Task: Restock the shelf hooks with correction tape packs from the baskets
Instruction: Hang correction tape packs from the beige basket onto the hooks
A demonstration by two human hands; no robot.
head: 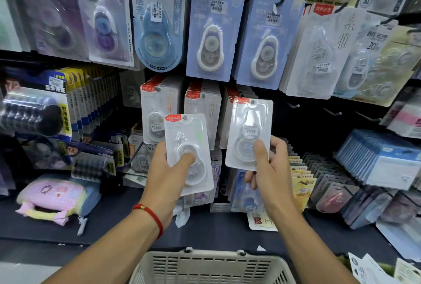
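Before the hooks, my left hand (169,169) and right hand (267,169) each pinch a light, stiff, slick pack; hold card edges.

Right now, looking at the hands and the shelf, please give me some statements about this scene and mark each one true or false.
1. Each hand holds one clear correction tape pack. True: the left hand holds the left pack and the right hand holds the right pack.
2. The left wrist wears a red cord bracelet. True.
3. The basket hangs on a shelf hook. False: it sits low in front of the person, below both arms.
4. The two held packs overlap each other. False: they are apart, with a gap between them.
5. Both held packs have a red label at the top. True.
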